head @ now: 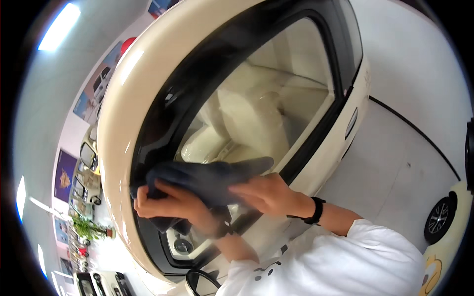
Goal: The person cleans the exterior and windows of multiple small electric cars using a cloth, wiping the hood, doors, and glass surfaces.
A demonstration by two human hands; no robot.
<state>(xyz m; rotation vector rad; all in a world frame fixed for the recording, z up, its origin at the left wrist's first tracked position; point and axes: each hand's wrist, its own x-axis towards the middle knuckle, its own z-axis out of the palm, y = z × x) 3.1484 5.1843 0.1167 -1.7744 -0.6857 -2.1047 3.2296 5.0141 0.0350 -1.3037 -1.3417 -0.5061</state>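
Observation:
A dark blue cloth (207,181) is bunched against the side window (255,107) of a cream-coloured small car. My left hand (170,203) grips the cloth at its left end, with the fingers curled around the fabric. Against the cloth's lower right part lies my right hand (266,194), its fingers partly blurred, so its hold is unclear. A black band (317,210) is on my right wrist. Through the glass, light-coloured seats (244,114) show, seemingly under clear plastic covering. The cloth and hands hide the lower part of the window.
The car's rounded roof edge (114,148) curves along the left. A black-rimmed mirror (200,283) juts out near my body at the bottom. The door handle (351,123) is at right. Another vehicle's wheel (439,219) stands at far right. More small vehicles and a potted plant (87,227) are beyond.

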